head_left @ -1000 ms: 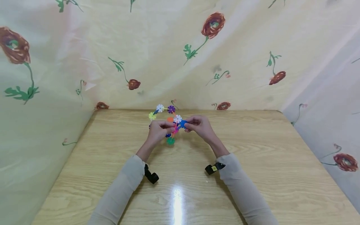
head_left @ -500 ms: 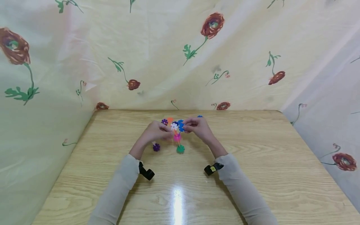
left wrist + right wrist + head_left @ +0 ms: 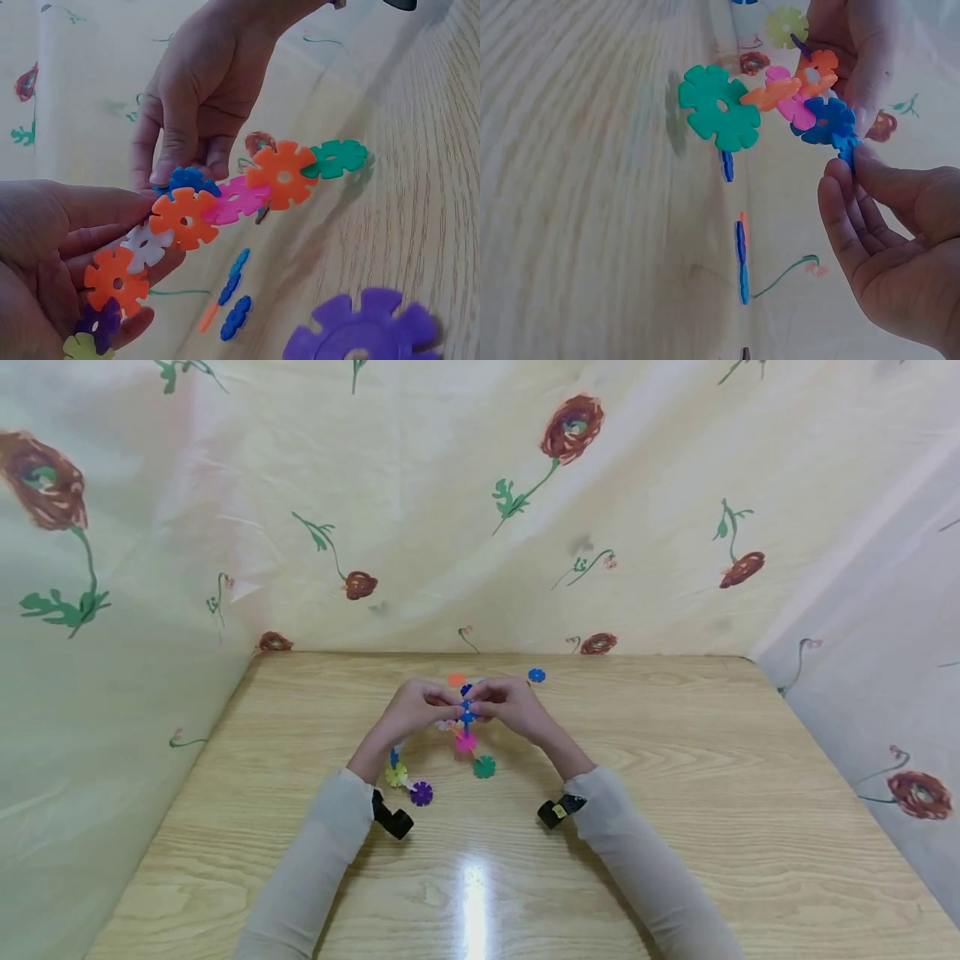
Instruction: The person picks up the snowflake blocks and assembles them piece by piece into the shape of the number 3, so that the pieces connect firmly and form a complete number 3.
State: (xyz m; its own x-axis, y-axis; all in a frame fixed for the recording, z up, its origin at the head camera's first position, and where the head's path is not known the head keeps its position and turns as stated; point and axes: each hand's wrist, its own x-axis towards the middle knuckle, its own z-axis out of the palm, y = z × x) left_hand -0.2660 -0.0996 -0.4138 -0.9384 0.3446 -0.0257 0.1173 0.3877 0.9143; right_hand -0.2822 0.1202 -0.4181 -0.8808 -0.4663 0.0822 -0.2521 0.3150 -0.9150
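Observation:
Both hands meet over the table at a chain of slotted plastic snowflake discs. My left hand (image 3: 412, 706) pinches the chain near a blue disc (image 3: 829, 121). My right hand (image 3: 513, 706) pinches another blue disc (image 3: 846, 148) between thumb and fingers, right up against the first. From there a pink disc (image 3: 238, 201), an orange disc (image 3: 283, 176) and a green disc (image 3: 341, 159) run out to one end. The other branch curves past my left palm through orange, white and yellow discs to a purple disc (image 3: 422, 793), lower and nearer me.
Loose discs lie toward the back of the wood-grain table (image 3: 675, 793): a blue one (image 3: 537, 675) to the right, an orange one (image 3: 456, 680) and a dark blue one (image 3: 467, 690) beyond my hands. Flowered cloth (image 3: 420, 510) hangs behind the table's far edge.
The long branch has swung from behind my left hand down toward me. My right hand has moved left with its blue disc to my left fingertips, uncovering a loose blue disc.

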